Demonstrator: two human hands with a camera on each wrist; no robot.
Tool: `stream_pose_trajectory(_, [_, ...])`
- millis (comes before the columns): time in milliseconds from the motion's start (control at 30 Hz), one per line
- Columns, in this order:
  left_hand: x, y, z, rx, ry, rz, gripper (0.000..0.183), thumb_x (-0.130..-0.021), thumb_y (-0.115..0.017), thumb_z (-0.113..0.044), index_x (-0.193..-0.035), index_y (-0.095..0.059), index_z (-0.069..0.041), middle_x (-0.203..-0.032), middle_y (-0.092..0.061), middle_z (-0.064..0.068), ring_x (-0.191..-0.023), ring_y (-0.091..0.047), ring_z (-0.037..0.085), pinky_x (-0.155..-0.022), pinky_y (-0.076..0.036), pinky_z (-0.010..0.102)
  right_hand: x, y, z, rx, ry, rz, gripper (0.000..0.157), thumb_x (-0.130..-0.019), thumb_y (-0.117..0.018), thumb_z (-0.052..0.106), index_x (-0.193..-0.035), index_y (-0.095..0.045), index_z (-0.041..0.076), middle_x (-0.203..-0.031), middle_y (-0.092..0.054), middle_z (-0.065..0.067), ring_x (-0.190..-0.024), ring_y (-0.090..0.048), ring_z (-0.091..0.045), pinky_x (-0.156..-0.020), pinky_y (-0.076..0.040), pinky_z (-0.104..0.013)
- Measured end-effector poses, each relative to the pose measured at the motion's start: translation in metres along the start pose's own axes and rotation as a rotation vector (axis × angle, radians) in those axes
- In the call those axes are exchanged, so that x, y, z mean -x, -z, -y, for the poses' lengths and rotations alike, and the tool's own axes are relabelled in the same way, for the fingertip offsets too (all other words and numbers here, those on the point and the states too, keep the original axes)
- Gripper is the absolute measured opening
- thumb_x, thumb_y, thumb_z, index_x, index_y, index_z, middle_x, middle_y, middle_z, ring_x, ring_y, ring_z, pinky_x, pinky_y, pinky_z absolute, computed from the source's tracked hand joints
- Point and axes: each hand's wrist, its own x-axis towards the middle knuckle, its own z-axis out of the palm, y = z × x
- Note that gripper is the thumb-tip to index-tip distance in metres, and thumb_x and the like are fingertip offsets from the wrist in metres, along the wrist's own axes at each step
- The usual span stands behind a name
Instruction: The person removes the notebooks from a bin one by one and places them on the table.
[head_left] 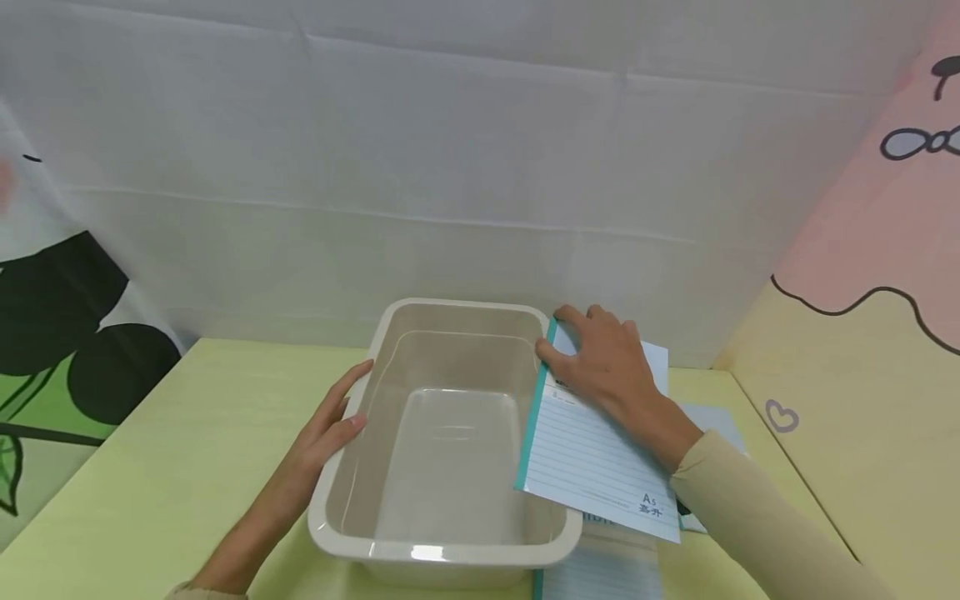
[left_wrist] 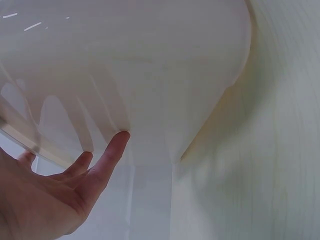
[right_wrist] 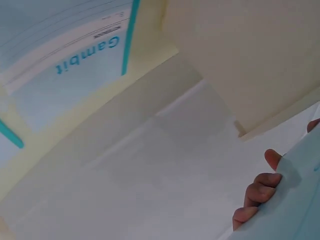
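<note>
A beige plastic basin (head_left: 471, 552) stands on the table, its inside bare. My left hand (head_left: 322, 442) is at its left rim, with thumb and index fingertips on the rim. In the left wrist view, the other fingers (left_wrist: 102, 170) lie fairly straight against the outer wall. My right hand (head_left: 611, 367) holds a light blue notebook (head_left: 585, 467) with a teal spine and a lined cover. Its thumb lies on the cover, and the fingers (right_wrist: 257, 192) curl round the far edge. The notebook is tilted and overlaps the basin's right rim.
Another notebook (head_left: 603, 575) lies on the yellow-green table (head_left: 247, 400), partly under the held one. More light blue notebooks (head_left: 716, 423) lie farther right, partly behind my right arm. White cloth (head_left: 465, 158) hangs behind; a printed panel (head_left: 847, 400) borders the right side.
</note>
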Motion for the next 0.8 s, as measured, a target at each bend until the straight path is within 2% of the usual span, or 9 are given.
stream_pose_trajectory(267, [-0.001,-0.001,0.0,-0.003,-0.006,-0.001,0.058,-0.111,-0.039,-0.029,-0.164,-0.02,-0.04,-0.15,-0.04,0.022,-0.109,-0.07,0.029,-0.076,-0.064,0.052,0.023,0.006,-0.042,-0.081,-0.057,0.051,0.048,-0.098,-0.056,0.048,-0.138,-0.064,0.023,-0.106,-0.064,-0.009,-0.09,-0.056,-0.028,-0.089,-0.039,-0.044])
stream_pose_trajectory(367, [0.0,0.0,0.001,0.001,-0.005,-0.002,0.058,-0.111,-0.039,-0.029,-0.164,-0.02,-0.04,-0.15,-0.04,0.022,-0.108,-0.07,0.03,-0.076,-0.064,0.053,0.033,0.007,-0.056,-0.087,-0.073,0.075,0.05,-0.099,-0.056,0.05,-0.141,-0.062,0.023,-0.113,-0.066,-0.011,-0.093,-0.057,-0.029,-0.084,-0.043,-0.043])
stream_pose_trajectory(533, [0.001,0.0,0.002,0.004,-0.003,-0.001,0.058,-0.111,-0.038,-0.028,-0.165,-0.019,-0.04,-0.15,-0.04,0.022,-0.108,-0.07,0.028,-0.076,-0.064,0.052,0.051,0.004,-0.079,-0.041,-0.068,0.064,0.053,-0.099,-0.058,0.05,-0.143,-0.059,0.02,-0.113,-0.065,-0.014,-0.089,-0.057,-0.029,-0.074,-0.041,-0.037])
stream_pose_trajectory(700, [0.001,0.001,0.002,0.01,-0.016,0.012,0.058,-0.111,-0.037,-0.027,-0.165,-0.018,-0.04,-0.153,-0.038,0.022,-0.109,-0.07,0.024,-0.077,-0.064,0.053,0.069,-0.004,-0.106,0.005,-0.052,0.054,0.056,-0.099,-0.062,0.05,-0.143,-0.058,0.017,-0.116,-0.066,-0.015,-0.092,-0.056,-0.031,-0.078,-0.041,-0.042])
stream_pose_trajectory(800, [0.0,0.001,0.001,0.009,-0.017,0.013,0.058,-0.111,-0.037,-0.028,-0.165,-0.019,-0.04,-0.153,-0.037,0.024,-0.109,-0.07,0.023,-0.076,-0.064,0.052,0.079,-0.011,-0.123,0.02,-0.017,0.038,0.053,-0.097,-0.066,0.047,-0.139,-0.06,0.014,-0.108,-0.067,-0.014,-0.085,-0.054,-0.026,-0.077,-0.041,-0.042])
